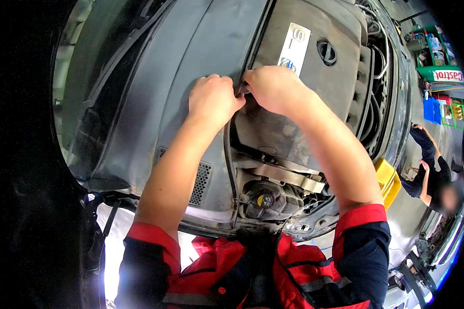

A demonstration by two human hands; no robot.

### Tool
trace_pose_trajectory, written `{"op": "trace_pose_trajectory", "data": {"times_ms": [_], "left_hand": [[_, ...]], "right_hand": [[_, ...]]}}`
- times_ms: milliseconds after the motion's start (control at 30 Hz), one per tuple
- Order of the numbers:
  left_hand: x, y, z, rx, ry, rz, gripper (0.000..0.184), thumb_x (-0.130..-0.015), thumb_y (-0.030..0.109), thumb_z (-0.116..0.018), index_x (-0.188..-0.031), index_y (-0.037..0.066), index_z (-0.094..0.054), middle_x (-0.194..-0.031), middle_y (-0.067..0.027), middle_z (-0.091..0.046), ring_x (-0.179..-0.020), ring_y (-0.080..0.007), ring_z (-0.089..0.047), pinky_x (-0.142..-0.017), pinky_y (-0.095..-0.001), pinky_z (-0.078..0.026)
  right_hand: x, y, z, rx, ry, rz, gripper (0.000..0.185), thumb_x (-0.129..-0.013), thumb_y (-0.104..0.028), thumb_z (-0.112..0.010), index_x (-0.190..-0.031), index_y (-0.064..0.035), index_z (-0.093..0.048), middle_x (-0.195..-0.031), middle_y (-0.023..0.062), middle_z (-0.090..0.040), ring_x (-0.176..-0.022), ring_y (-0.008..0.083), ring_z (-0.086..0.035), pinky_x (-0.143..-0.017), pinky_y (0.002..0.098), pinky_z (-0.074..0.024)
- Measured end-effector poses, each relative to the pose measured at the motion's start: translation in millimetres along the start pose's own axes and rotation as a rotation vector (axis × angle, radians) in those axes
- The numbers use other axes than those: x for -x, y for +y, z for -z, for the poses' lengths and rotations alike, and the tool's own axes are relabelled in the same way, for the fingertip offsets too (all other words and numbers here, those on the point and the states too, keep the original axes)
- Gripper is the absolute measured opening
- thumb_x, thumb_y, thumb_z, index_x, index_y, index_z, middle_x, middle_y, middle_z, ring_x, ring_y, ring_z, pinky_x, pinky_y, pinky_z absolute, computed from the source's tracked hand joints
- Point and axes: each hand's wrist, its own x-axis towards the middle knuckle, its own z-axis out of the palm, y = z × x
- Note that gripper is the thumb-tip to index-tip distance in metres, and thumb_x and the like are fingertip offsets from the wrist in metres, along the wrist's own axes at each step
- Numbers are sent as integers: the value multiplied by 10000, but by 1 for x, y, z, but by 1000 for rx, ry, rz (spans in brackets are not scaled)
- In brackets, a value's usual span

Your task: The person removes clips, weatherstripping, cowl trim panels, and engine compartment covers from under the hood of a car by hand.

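Note:
My left hand [212,98] is closed, its thumb and fingertips at a black rubber seal strip [228,154] along the edge of the grey cowl panel [201,56]. Close beside it, my right hand [276,88] is closed with fingers curled at the same strip; a short dark piece shows between the two hands. Most of the fingertips are hidden behind the knuckles. Below the right wrist spreads the dark engine cover [314,67], with a silver badge plate [294,44] and a round oil filler cap [327,53].
A black reservoir cap [264,200] with a yellow label sits near my body. Hoses and the car's front edge lie to the right. Beyond are a yellow object [387,181], a shelf cart [438,74] with bottles, and another person [425,149] in dark clothes.

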Motion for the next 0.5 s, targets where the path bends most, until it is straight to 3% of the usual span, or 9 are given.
{"op": "trace_pose_trajectory", "data": {"times_ms": [67,100,200,433,500], "left_hand": [[1,0,1,-6,-19,8,356,-787,379,-743,-890,40,-720,-938,-157,-685,-941,-340,-653,-841,-429,-540],[0,-1,2,1,-21,5,354,-787,381,-741,-890,42,-720,-934,-155,-686,-937,-340,-654,-840,-429,-541],[-1,-3,1,22,-17,-13,347,-788,382,-736,-886,49,-722,-926,-151,-687,-925,-341,-657,-834,-431,-544],[-2,-9,-9,110,7,-32,336,-790,393,-731,-883,70,-731,-916,-137,-688,-914,-339,-660,-820,-433,-554],[1,-11,-16,149,160,-66,347,-750,384,-754,-805,43,-721,-818,-182,-680,-835,-383,-665,-761,-473,-544]], "right_hand": [[-7,-2,7,44,-57,35,168,-888,-175,-602,-951,-35,-671,-851,171,-704,-833,374,-688,-714,478,-542],[-12,-6,8,106,-50,27,152,-796,-127,-637,-873,-70,-755,-882,139,-732,-864,327,-714,-718,428,-571],[-23,-12,21,195,-243,34,150,-770,-112,-669,-878,-66,-763,-877,140,-734,-850,327,-714,-709,425,-573],[-27,-24,22,202,-277,-17,154,-772,-134,-684,-888,-88,-775,-897,119,-737,-861,300,-714,-716,400,-567],[-30,-26,20,192,-300,-50,160,-777,-147,-687,-899,-100,-779,-909,109,-738,-868,294,-712,-719,392,-565]]}}
